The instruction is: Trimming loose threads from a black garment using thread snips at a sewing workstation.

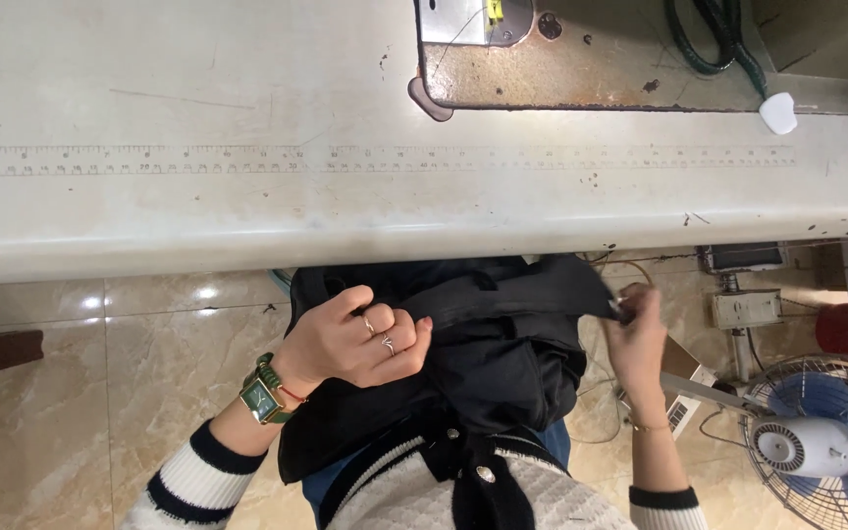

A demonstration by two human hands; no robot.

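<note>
Sitting below the near edge of the white sewing table [247, 211], the person has black fabric [483, 344] bunched on the lap. The left hand [355, 339] is fisted around a fold of it. The right hand [635, 329] pinches its right end, near a floor fan [817, 442].
</note>
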